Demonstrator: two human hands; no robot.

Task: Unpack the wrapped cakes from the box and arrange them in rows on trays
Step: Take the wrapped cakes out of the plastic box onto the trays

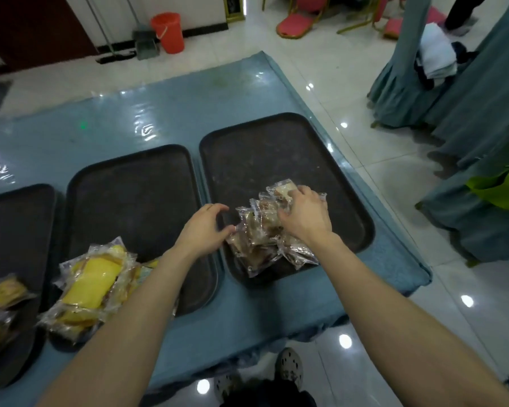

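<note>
The right hand (304, 214) is lying on top of a pile of brown wrapped cakes (262, 245), its fingers bending down over the clear packets and clutching them. The left hand (203, 227) is reaching in at the side of the same pile, fingers arched and apart, thumb tip touching a wrapper edge; whether it is pinching that edge I cannot tell.

The pile is sitting in the near part of the end tray (276, 136), a dark rectangular one. Just beside the end tray, on the person's left, a second tray (135, 195) of the same kind is lying. Yellow wrapped cakes (91, 286) are heaping over its near corner, the one farthest from the end tray. Farther still from the end tray, a third tray (12, 230) is carrying a few more packets (3, 292).

All three are resting on a tabletop (159, 113) that is wearing a blue cloth under shiny film. Well beyond the end tray, a red bucket (168, 32) and a grey dustpan (146, 44) are standing on the tiled floor (321, 63) by the wall.
</note>
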